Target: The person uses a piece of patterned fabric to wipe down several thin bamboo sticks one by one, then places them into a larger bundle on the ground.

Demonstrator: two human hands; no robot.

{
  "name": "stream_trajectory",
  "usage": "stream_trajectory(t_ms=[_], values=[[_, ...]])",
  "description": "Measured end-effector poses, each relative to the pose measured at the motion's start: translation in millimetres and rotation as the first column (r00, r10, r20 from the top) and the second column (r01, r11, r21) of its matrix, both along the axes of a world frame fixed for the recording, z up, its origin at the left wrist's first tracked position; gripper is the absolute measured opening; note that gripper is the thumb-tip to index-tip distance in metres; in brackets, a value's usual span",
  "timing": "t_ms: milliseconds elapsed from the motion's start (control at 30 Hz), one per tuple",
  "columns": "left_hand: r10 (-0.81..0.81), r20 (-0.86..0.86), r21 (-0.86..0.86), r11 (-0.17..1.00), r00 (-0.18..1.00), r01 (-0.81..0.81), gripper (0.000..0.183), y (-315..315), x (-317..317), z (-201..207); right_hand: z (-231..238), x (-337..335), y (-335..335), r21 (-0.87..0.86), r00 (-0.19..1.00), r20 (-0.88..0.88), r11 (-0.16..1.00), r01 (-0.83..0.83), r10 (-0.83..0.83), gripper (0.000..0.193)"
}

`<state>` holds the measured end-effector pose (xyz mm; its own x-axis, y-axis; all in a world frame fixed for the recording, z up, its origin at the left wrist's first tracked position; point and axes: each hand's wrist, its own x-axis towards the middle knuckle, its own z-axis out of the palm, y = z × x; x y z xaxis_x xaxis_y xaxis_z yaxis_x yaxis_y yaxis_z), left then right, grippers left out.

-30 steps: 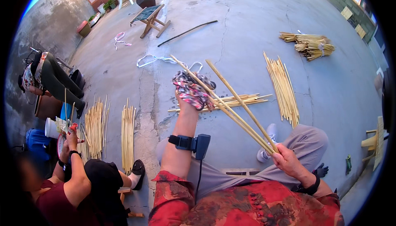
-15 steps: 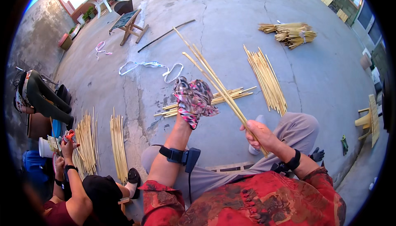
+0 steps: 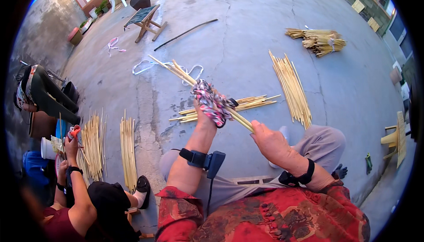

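My right hand [image 3: 270, 139] is closed around the near ends of a few thin, pale reed-like sticks [image 3: 179, 71], which slant up and away to the left. A patterned pink, black and white cloth [image 3: 211, 100] is wrapped about their middle. My left hand [image 3: 204, 114] grips that cloth around the sticks, its fingers mostly hidden by the fabric. Beneath, on the concrete, lies a loose pile of similar sticks [image 3: 258, 102]. Farther right a larger row of sticks [image 3: 291, 89] is spread on the ground.
At lower left a co-worker [image 3: 77, 189] holds a red cloth beside two stick piles [image 3: 128, 153]. Tied bundles [image 3: 324, 41] lie far right. A folding stool [image 3: 143, 21], a dark rod [image 3: 185, 34] and a pale strap [image 3: 145, 66] are ahead. Green-handled pruners [image 3: 369, 163] lie at right.
The cloth in my left hand has closed around the sticks, which were apart from it. The sticks have swung lower and to the left, and my right hand has shifted slightly.
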<state>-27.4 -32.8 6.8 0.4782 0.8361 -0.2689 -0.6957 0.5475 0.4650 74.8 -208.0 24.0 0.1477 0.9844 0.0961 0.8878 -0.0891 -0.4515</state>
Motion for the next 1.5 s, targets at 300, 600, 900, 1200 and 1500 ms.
stream_trajectory(t_ms=[300,600,900,1200,1500], values=[[0.232,0.131,0.334,0.905,0.964,-0.264,0.022,78.6,-71.3,-8.7,30.1,77.5,-119.0,-0.112,0.997,0.042,0.992,-0.066,0.071,0.026],[0.337,-0.182,0.257,0.923,0.924,-0.286,0.028,72.5,-43.3,20.6,34.1,183.7,-157.2,0.1,0.931,0.275,0.97,0.223,-0.243,0.022],[0.721,-0.531,-0.192,0.41,-0.446,0.892,0.052,52.8,-39.9,21.4,-109.6,309.0,-119.7,-0.053,0.685,-0.241,0.714,0.698,-0.688,0.024],[0.668,-0.534,-0.221,0.482,-0.519,0.848,0.092,37.4,-44.9,-3.6,-234.4,345.1,-29.8,-0.23,0.688,-0.043,0.677,0.699,-0.724,0.023],[0.829,-0.44,-0.201,0.285,-0.346,0.937,0.088,32.8,-12.5,-6.2,-313.8,358.5,-0.3,-0.195,0.598,0.113,0.573,0.796,-0.793,0.014]])
